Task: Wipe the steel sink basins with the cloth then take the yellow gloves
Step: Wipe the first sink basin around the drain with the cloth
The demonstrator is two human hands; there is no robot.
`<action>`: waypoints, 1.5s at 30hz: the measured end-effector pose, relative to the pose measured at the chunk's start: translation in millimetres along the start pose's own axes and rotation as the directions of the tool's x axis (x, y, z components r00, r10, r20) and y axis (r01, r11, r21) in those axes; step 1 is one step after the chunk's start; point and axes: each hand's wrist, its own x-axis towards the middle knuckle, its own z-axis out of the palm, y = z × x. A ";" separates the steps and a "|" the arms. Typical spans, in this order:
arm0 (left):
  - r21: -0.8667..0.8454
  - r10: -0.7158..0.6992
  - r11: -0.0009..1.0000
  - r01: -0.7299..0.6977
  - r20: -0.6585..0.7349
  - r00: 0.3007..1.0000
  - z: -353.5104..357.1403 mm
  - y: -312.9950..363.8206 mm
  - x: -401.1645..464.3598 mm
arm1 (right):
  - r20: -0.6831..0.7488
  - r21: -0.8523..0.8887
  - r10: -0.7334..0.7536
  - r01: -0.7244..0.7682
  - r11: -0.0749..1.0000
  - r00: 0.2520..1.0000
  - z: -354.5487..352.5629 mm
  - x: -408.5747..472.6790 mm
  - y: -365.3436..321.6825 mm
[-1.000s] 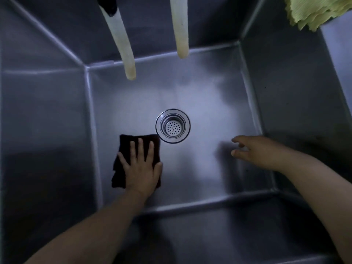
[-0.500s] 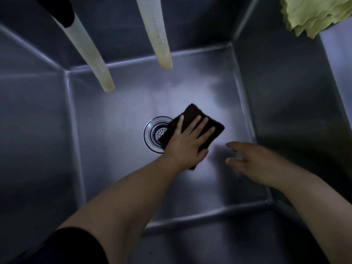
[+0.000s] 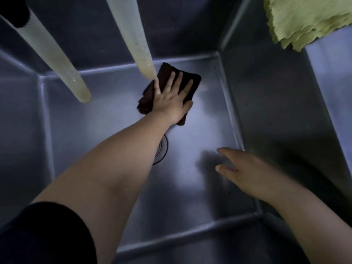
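- the dark cloth (image 3: 192, 80) is pressed flat on the sink (image 3: 106, 119) floor, near the back wall, so that it can rub the steel clean
- the left hand (image 3: 171, 98) is laid on top of the cloth with its fingers straight and spread apart; nothing is gripped, the cloth is only pushed down
- the cloth is folded into a thick pad, likely so that more push is taken by it
- the long side of the cloth is pointed from the near left to the far right, the same way as the fingers
- the end of one pale hose (image 3: 133, 39) is hung just beside the cloth; a second hose (image 3: 55, 60) is hung more to the left
- the drain (image 3: 162, 147) is partly hidden under the left arm
- the right hand (image 3: 245, 172) is held low over the floor by the right wall, fingers loose and apart, nothing held; whether the steel is touched cannot be told
- the yellow gloves (image 3: 304, 21) are left on the rim at the far right, not yet taken
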 end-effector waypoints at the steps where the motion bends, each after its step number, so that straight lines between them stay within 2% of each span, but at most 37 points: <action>1: 0.006 -0.021 1.000 0.021 0.002 1.000 1.2 5.8 -0.9 | -0.020 0.009 0.001 -0.001 1.000 1.000 -1.4 0.0 -0.4; 3: 0.006 -0.026 1.000 0.025 0.005 1.000 4.4 22.0 -5.6 | -0.037 0.003 0.014 -0.014 1.000 0.999 -3.5 -1.0 -1.1; 10: 0.002 0.158 0.988 -0.158 -0.008 0.987 26.8 75.4 -44.2 | -0.119 -0.126 0.052 -0.067 0.990 0.992 -9.3 -2.6 -5.7; 15: -0.030 0.371 0.929 -0.370 0.041 0.928 39.1 108.3 -105.7 | -0.127 -0.100 0.064 -0.076 0.992 0.990 -7.8 0.2 -4.2; 17: -0.040 0.462 0.887 -0.460 0.095 0.882 41.4 110.9 -137.2 | -0.077 -0.102 0.064 -0.072 0.992 0.995 -3.5 1.8 -0.8; 20: 0.010 0.528 0.836 -0.549 0.260 0.809 39.7 94.4 -186.6 | -0.022 -0.137 0.015 -0.018 0.990 1.000 6.9 -1.3 -0.5; 24: 0.010 0.553 0.777 -0.629 0.467 0.690 14.7 47.9 -238.5 | 0.023 -0.245 -0.141 0.143 0.959 0.990 22.1 -11.0 -11.8; 25: 0.000 0.540 0.783 -0.622 0.498 0.679 2.0 34.2 -248.6 | 0.045 -0.267 -0.200 0.205 0.942 0.979 27.0 -13.1 -16.0; 27: 0.001 0.494 0.832 -0.554 0.450 0.744 -25.9 3.8 -264.0 | 0.104 -0.351 -0.334 0.349 0.869 0.937 38.6 -15.0 -24.3; 30: 0.047 0.293 0.942 -0.332 0.367 0.883 -76.0 -43.7 -286.8 | 0.274 -0.474 -0.519 0.584 0.659 0.809 53.8 -9.7 -34.5; 32: 0.069 0.150 0.982 -0.178 0.293 0.944 -104.9 -67.4 -303.3 | 0.396 -0.473 -0.652 0.752 0.459 0.647 57.8 -0.6 -42.5; 34: 0.032 -0.030 0.999 0.025 0.168 0.985 -126.9 -81.8 -321.3 | 0.495 -0.432 -0.758 0.877 0.207 0.423 61.9 13.9 -49.5; 35: -0.023 -0.147 0.988 0.151 0.134 0.980 -134.4 -86.4 -329.9 | 0.537 -0.414 -0.781 0.906 0.086 0.319 66.0 22.2 -50.4; 37: -0.068 -0.329 0.938 0.339 0.126 0.936 -135.8 -95.0 -341.2 | 0.566 -0.366 -0.801 0.930 -0.033 0.195 79.2 37.1 -51.0; 40: -0.111 -0.447 0.882 0.457 0.103 0.888 -117.5 -106.0 -345.7 | 0.523 -0.347 -0.841 0.936 -0.061 0.139 111.1 53.6 -61.3; 42: -0.163 -0.519 0.828 0.537 0.139 0.843 -100.2 -113.0 -345.1 | 0.497 -0.342 -0.861 0.937 -0.078 0.109 139.6 60.2 -83.8; 43: -0.179 -0.551 0.797 0.577 0.176 0.816 -92.4 -117.0 -344.7 | 0.482 -0.348 -0.870 0.934 -0.081 0.104 153.5 62.7 -99.4; 45: -0.193 -0.582 0.769 0.610 0.182 0.792 -81.5 -126.1 -344.2 | 0.431 -0.385 -0.890 0.922 -0.031 0.150 175.1 69.1 -136.1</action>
